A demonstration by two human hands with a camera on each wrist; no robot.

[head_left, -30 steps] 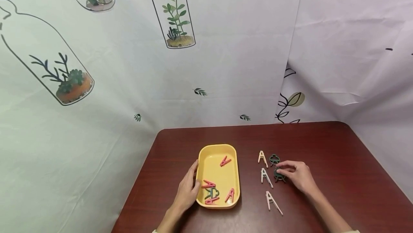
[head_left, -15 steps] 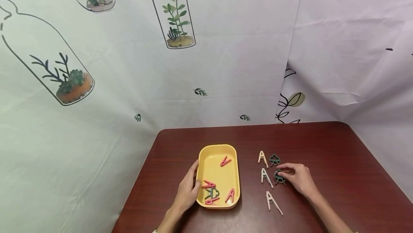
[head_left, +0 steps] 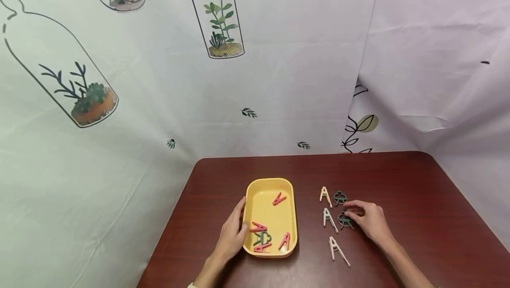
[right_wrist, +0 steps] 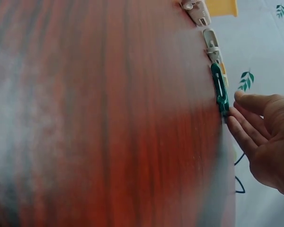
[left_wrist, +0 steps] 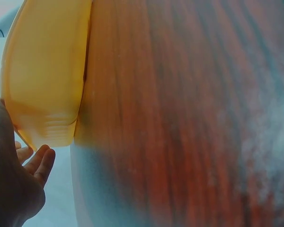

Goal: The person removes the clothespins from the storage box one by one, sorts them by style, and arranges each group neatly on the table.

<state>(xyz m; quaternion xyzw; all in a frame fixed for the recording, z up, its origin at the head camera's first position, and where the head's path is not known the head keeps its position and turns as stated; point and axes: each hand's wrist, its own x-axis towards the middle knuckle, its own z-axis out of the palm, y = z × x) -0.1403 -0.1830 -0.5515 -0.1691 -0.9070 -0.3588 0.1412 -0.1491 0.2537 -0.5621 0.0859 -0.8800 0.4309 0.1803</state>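
Observation:
My left hand (head_left: 232,231) holds the left side of a yellow tray (head_left: 295,217), fingers along the outer wall and thumb over the rim. Inside lie several pink clothespins (head_left: 284,240) and one green clip (head_left: 268,238). On the table to the right, my right hand (head_left: 370,220) has its thumb and fingertips right at a dark green clip (head_left: 345,219) with rounded sides. In the right wrist view, the fingertips meet the end of this green clip (right_wrist: 219,87) while the thumb stands apart from it. A second green clip (head_left: 340,197) lies just beyond.
Three pale clothespins (head_left: 334,248) lie in a column between the tray and the green clips. The dark red-brown table (head_left: 414,190) ends at a back edge before a white cloth (head_left: 303,79) printed with plants in jars.
My right hand's fingers have eased back slightly, uncovering more of the nearer green clip. The left hand and tray stay put; the head view has shifted slightly.

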